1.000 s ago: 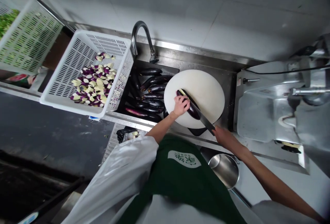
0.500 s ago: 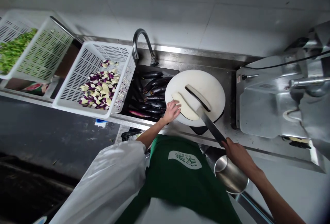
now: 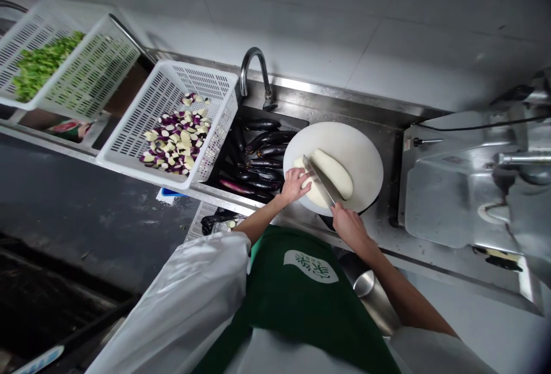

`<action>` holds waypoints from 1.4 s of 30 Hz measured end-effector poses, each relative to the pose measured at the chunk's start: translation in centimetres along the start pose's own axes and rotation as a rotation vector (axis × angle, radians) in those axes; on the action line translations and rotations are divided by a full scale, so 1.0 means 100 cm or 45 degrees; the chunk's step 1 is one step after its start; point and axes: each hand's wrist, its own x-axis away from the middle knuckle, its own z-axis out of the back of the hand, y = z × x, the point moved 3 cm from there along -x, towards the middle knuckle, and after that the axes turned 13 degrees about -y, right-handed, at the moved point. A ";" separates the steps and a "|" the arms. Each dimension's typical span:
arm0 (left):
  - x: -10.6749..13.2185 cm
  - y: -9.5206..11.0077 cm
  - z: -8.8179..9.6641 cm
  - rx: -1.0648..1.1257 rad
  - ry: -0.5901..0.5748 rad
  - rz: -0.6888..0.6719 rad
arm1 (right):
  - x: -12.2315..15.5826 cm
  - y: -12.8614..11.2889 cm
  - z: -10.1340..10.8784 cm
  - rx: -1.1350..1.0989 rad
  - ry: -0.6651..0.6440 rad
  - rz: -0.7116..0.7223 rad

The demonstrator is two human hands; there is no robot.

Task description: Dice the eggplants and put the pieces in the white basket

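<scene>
On a round white cutting board point(image 3: 361, 153) lie two eggplant halves, cut side up. My left hand point(image 3: 295, 184) is closed on the near half point(image 3: 312, 190) at its left end. My right hand point(image 3: 349, 226) grips the handle of a knife point(image 3: 318, 180), whose blade lies lengthwise on that near half. The far half point(image 3: 333, 172) rests just beyond the blade.
A sink point(image 3: 258, 159) left of the board holds several whole dark eggplants under a curved tap point(image 3: 253, 73). A white basket point(image 3: 129, 133) holds cut eggplant pieces; another basket point(image 3: 38, 67) holds green vegetables. A steel machine point(image 3: 473, 179) stands at the right. A steel pot point(image 3: 374, 299) sits below the counter.
The whole eggplant was split lengthwise into two halves. The knife drew back toward me and then returned onto the near half, with my left hand staying on it.
</scene>
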 end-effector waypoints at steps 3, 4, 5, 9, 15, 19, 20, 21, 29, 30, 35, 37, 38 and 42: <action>0.001 -0.001 -0.002 0.015 0.009 0.015 | -0.001 -0.005 0.001 -0.017 -0.021 -0.010; 0.001 -0.001 -0.003 0.022 0.014 0.018 | -0.004 -0.008 0.002 -0.013 -0.023 -0.012; 0.002 -0.002 -0.003 0.029 0.017 0.017 | -0.009 -0.010 0.003 -0.010 -0.019 -0.007; 0.001 -0.001 -0.004 0.047 0.024 0.005 | -0.032 -0.020 0.011 -0.023 0.014 0.018; 0.001 -0.001 -0.010 0.037 0.006 0.024 | -0.043 -0.013 0.008 -0.021 -0.052 0.036; 0.003 -0.002 -0.014 0.039 0.019 0.022 | -0.054 -0.012 -0.003 -0.040 -0.038 0.003; 0.003 -0.002 -0.015 0.041 0.020 0.023 | -0.058 -0.012 -0.006 -0.054 -0.033 -0.004; 0.004 -0.003 -0.016 0.043 0.022 0.025 | -0.063 -0.012 -0.007 -0.071 -0.032 -0.005; 0.014 -0.011 -0.017 0.023 0.138 -0.007 | -0.077 0.022 0.007 -0.140 -0.070 0.055; 0.016 -0.012 -0.017 0.020 0.138 0.001 | -0.074 0.025 0.009 -0.122 -0.071 0.050; 0.022 -0.012 -0.021 0.042 0.136 0.060 | -0.039 0.020 0.008 -0.022 -0.023 0.001; 0.023 -0.009 -0.023 0.056 0.115 0.069 | -0.022 0.011 0.005 0.006 0.005 -0.045; 0.024 -0.008 -0.024 0.059 0.093 0.061 | -0.015 0.006 0.004 0.011 0.015 -0.059; 0.023 -0.003 -0.024 0.054 -0.028 -0.006 | 0.001 -0.014 0.000 -0.004 -0.008 -0.042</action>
